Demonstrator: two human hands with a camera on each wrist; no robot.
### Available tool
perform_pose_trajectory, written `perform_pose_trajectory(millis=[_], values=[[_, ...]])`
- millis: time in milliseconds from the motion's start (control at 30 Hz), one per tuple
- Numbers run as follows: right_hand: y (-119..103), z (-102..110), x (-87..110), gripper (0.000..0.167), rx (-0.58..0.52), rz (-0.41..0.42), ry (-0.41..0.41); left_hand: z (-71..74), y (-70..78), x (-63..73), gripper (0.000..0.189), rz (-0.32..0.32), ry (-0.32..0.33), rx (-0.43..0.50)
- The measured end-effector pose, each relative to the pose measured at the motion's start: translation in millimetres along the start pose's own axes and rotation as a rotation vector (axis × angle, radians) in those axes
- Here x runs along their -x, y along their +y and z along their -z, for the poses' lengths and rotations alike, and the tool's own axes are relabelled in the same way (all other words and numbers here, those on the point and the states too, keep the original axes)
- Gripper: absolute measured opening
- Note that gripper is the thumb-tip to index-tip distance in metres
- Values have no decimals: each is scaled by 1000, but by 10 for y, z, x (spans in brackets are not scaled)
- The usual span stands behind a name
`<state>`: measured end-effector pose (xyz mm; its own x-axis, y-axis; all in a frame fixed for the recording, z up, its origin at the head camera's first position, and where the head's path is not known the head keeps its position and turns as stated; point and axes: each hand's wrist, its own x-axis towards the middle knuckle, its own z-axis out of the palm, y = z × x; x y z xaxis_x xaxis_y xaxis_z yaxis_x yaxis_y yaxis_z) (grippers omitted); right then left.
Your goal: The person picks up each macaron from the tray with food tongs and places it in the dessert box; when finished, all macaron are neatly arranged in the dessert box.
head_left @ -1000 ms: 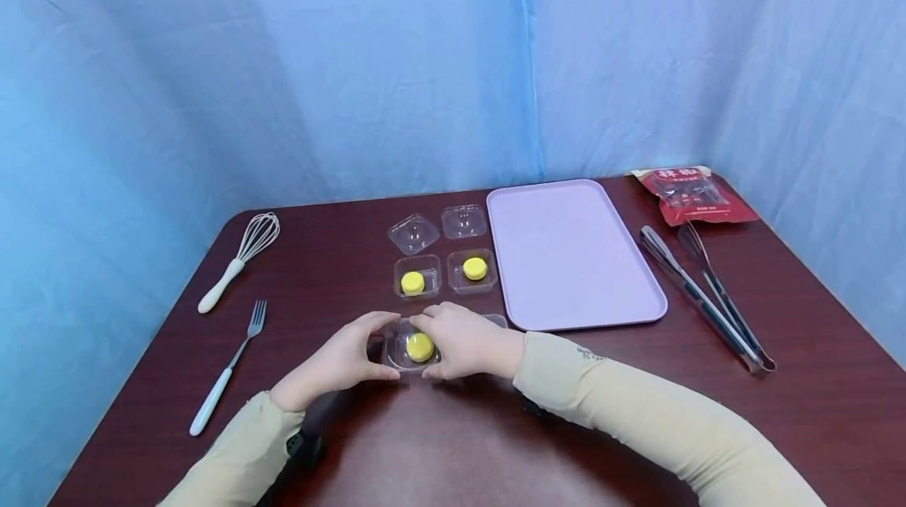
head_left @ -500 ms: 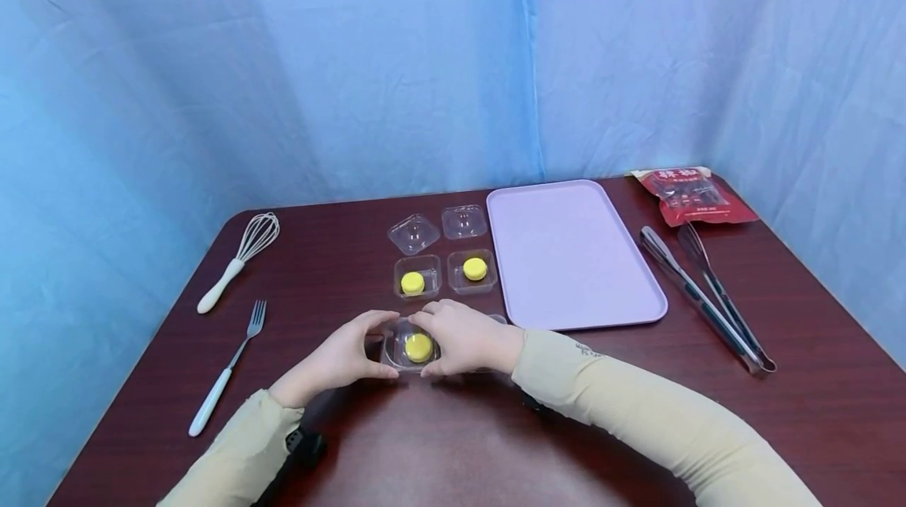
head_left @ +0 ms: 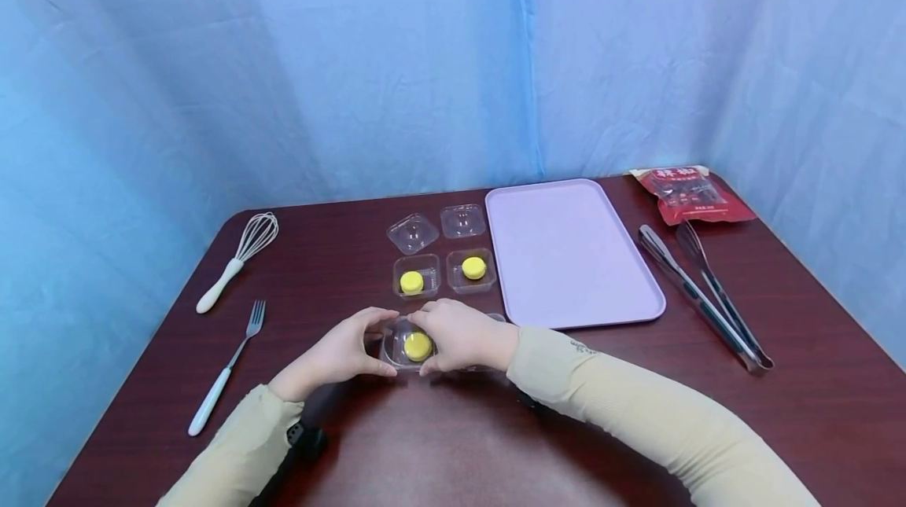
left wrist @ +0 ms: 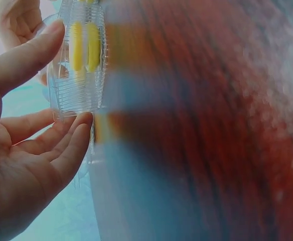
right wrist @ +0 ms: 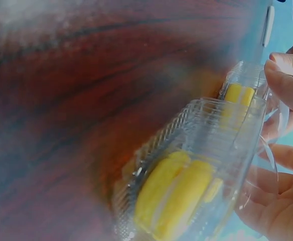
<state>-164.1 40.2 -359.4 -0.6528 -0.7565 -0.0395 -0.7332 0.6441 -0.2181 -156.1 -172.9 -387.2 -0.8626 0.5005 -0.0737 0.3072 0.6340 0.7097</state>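
A yellow macaron point(head_left: 417, 347) sits in a clear plastic box point(head_left: 398, 358) at the front of the table, under a domed clear lid. My left hand point(head_left: 343, 350) holds the box's left side, thumb at the near edge and fingers at the far edge. From the right, my right hand point(head_left: 463, 338) grips the opposite side the same way. Another clear box point(right wrist: 206, 123) with a yellow macaron point(right wrist: 174, 193) stands beside it, mostly hidden under the right hand in the head view. Behind are two uncovered boxes point(head_left: 400, 265) point(head_left: 456, 284), each with a yellow macaron point(head_left: 411, 282) point(head_left: 473, 268).
Two loose clear lids point(head_left: 412, 233) point(head_left: 463, 221) lie behind the boxes. A lilac tray point(head_left: 573, 255) is at right, then metal tongs point(head_left: 701, 299) and a red food packet point(head_left: 690, 194). A whisk point(head_left: 241, 259) and a fork point(head_left: 230, 365) lie at left.
Both hands stay on the lidded box and have shifted only very slightly. Everything else on the table lies as before.
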Motion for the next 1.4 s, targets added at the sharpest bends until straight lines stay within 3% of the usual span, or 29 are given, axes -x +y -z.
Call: perform_pose_trajectory(millis=[333,833,1233,1400], values=[[21,-32,-10,68,-56,-14,-32,-19,-49,17,73,-2,-38,26],[-11,-41,8,74,-50,-82,-33,-2,-8,27,75,-47,-45,-85],[2,-65,-16,74,-46,-54,-42,8,6,64,75,-97,-22,-197],[65,21,18,75,-114,-36,-79,2,19,60,73,-112,2,-224]])
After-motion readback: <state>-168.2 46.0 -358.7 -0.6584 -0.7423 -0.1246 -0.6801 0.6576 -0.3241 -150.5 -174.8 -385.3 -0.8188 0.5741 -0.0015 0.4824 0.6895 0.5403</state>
